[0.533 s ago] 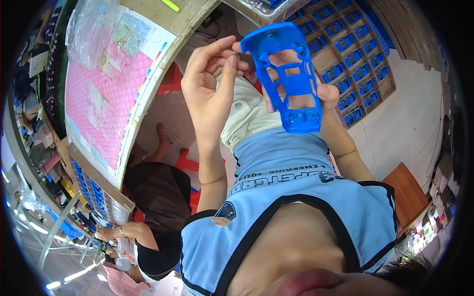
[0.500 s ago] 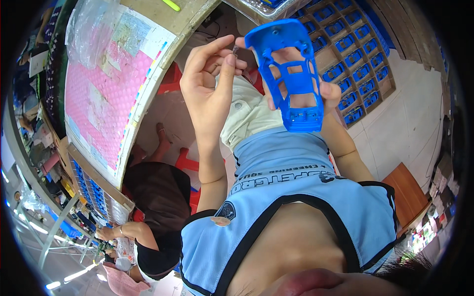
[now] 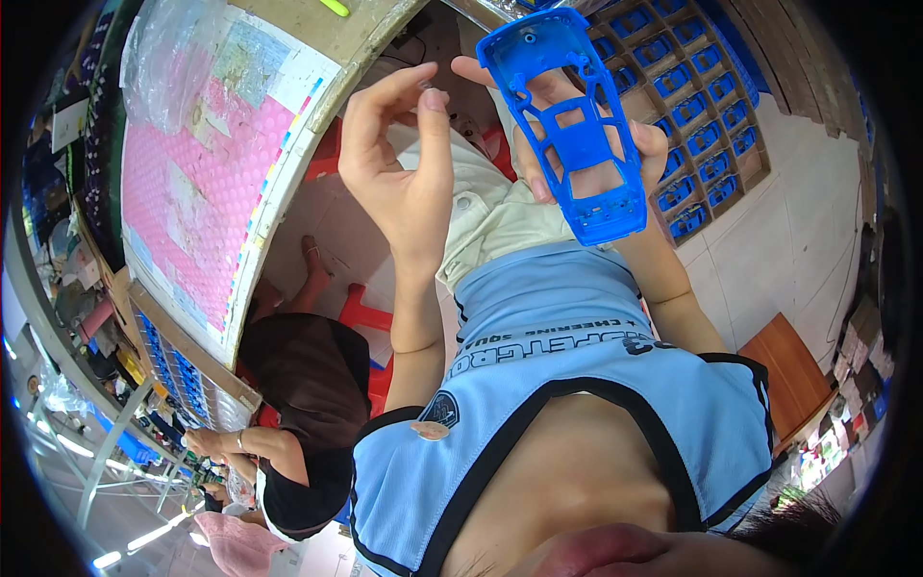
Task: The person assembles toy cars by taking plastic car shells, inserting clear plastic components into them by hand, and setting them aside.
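My right hand [image 3: 650, 154] holds a blue plastic toy car body shell [image 3: 577, 133]. Its hollow inside and window openings face me, the thumb lies at the right edge and fingers show behind and through the gaps. To the left, my left hand [image 3: 399, 168] is raised apart from the shell, thumb and forefinger brought together. A tiny pale or clear bit seems to sit between those fingertips, too small to name.
A partitioned cardboard tray [image 3: 735, 204] of blue car shells lies beyond my right hand. At left stands a workbench covered with pink bubble wrap [image 3: 207, 188] and a clear plastic bag [image 3: 171, 72]. A co-worker in dark clothes [image 3: 303, 380] sits by red stools [image 3: 370, 317].
The shell has tipped and shifted slightly right in my right hand. My left hand has drawn a little left, away from the shell, its fingers curling.
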`<state>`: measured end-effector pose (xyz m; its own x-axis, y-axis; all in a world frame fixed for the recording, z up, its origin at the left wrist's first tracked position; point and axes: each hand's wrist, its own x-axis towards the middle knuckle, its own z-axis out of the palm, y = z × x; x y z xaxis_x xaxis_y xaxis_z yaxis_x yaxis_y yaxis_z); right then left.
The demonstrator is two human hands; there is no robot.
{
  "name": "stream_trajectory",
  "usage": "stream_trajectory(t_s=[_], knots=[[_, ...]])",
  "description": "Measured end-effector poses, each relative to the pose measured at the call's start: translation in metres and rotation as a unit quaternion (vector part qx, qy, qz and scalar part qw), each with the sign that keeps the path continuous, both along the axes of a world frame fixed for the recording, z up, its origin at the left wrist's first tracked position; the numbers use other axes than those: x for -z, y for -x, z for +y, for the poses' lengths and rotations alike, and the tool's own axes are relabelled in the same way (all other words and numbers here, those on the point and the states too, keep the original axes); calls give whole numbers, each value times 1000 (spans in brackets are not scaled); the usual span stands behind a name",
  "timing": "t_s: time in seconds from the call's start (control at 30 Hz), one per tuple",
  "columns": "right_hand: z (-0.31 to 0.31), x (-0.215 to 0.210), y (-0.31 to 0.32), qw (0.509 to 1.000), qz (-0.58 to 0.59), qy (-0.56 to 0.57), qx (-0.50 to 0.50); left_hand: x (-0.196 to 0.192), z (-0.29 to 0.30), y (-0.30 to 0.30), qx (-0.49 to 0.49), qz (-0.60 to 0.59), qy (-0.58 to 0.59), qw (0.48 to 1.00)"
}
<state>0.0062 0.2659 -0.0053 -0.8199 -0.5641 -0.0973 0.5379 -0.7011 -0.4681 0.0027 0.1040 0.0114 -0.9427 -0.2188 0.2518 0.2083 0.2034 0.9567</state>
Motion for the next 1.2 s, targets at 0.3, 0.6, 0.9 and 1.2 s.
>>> stream_trajectory(t_s=[0.3, 0.6, 0.9, 1.2], knots=[[-3, 14, -4, 990, 27, 136, -23, -4, 2, 0, -15, -36, -80, 996], [-5, 23, 4, 982, 4, 188, -25, -3, 0, 0, -25, -47, 73, 996], [-13, 1, 4, 994, -14, 111, 9, 1, 2, 3, -103, 9, 164, 981], [-15, 0, -3, 998, -48, 6, 41, -3, -1, -2, -51, -40, 180, 982]])
